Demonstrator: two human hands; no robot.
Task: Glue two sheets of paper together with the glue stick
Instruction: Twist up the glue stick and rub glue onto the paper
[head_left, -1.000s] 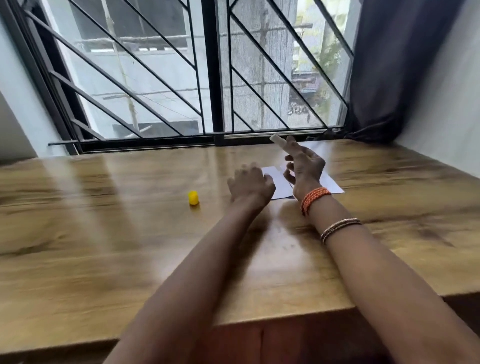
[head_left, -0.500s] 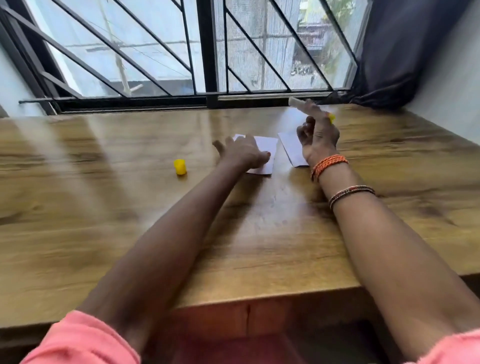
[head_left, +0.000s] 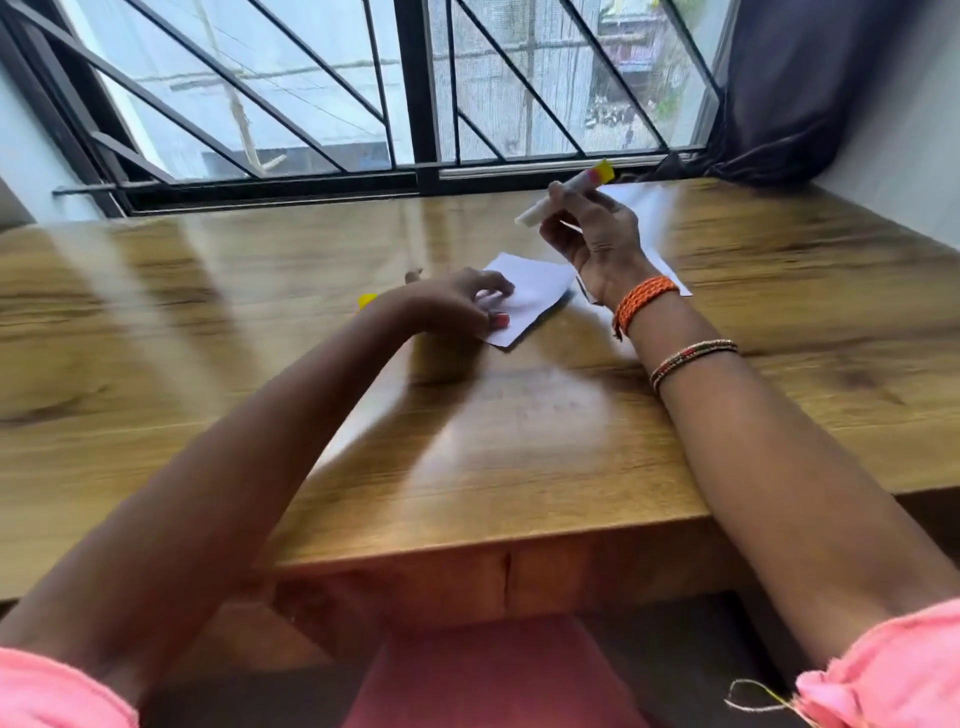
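Head view: right hand (head_left: 597, 239) is gripping the glue stick (head_left: 571, 195) in curled fingers, holding it above the far sheet (head_left: 644, 200), upper right of centre. Left hand (head_left: 447, 306) is resting bent fingertips on the near sheet (head_left: 535, 291) at centre; blur is hiding whether it is pinching.

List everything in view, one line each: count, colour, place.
Table: one, brown wood.
Near sheet: one, white, under the left hand.
Far sheet: one, white, behind the right hand.
Glue stick: one, white with yellow end, in the right hand.
Cap: one, yellow, on the table beside the left wrist.
Window grille: one, black, beyond the table.
Curtain: one, dark, far right.
Bracelets: two, orange and beaded, right wrist.
Left hand: fingers on the near sheet.
Right hand: grips the glue stick.
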